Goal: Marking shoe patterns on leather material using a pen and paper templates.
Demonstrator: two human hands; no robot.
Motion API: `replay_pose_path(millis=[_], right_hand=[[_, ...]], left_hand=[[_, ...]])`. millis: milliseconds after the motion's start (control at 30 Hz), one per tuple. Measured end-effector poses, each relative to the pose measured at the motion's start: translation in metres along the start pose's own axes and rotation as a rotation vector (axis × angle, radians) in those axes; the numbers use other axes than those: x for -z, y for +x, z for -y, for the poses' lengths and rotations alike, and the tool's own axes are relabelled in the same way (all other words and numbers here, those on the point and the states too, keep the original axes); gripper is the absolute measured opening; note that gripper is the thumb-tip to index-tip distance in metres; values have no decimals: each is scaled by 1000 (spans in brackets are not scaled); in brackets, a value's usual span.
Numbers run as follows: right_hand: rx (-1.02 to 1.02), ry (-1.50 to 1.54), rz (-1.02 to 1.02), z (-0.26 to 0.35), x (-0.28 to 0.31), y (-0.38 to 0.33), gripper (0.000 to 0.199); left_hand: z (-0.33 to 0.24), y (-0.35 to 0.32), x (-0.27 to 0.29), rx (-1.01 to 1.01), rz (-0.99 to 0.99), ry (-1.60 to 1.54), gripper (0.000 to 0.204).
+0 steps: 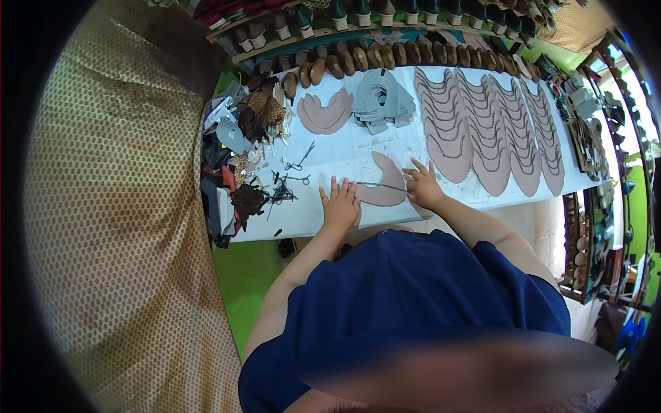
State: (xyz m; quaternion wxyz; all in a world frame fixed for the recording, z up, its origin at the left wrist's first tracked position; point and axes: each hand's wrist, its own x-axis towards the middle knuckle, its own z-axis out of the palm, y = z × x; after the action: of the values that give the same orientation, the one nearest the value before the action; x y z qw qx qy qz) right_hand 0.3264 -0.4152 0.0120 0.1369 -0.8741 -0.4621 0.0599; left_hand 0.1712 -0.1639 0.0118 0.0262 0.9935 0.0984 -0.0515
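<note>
A pinkish-beige curved piece, like a shoe upper cut from leather, lies on the white-covered table in front of me. Across it runs a thin dark strip. My left hand rests at the left end of the piece and the strip, its fingers spread. On the other side, my right hand has its fingers apart beside the right edge of the piece, near the strip's other end. Neither hand grips anything that shows. Whether the right fingertips touch the piece, I cannot tell.
Rows of similar overlapping pieces cover the table's right. Behind stand a grey stack of cut pieces, a pink curved stack and brown shoe lasts. Dark tangled strips and scraps crowd the left; a patterned curtain hangs there.
</note>
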Motion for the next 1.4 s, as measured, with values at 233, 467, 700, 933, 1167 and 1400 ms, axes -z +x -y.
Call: replay_pose_path(millis=[233,467,700,933,1167,1400], right_hand=[[-125,160,-19,-20,7,-8,11],[-118,185,-152,-21,-10,-15,8],[-81,79,-15,-14,-8,-17,6],[-137,329,93,-7,9,-22,6],[-155,484,144,6,28,-24,7],[-241,247,170,4,-7,-30,9]], left_hand=[[7,-5,-11,3,-51,-48,71],[0,7,-7,-137,5,-204,74],[-1,13,-12,-124,107,-185,73],[-4,11,-7,-86,139,-174,71],[1,9,-11,-96,115,-162,70],[2,11,-7,-127,102,-137,68]])
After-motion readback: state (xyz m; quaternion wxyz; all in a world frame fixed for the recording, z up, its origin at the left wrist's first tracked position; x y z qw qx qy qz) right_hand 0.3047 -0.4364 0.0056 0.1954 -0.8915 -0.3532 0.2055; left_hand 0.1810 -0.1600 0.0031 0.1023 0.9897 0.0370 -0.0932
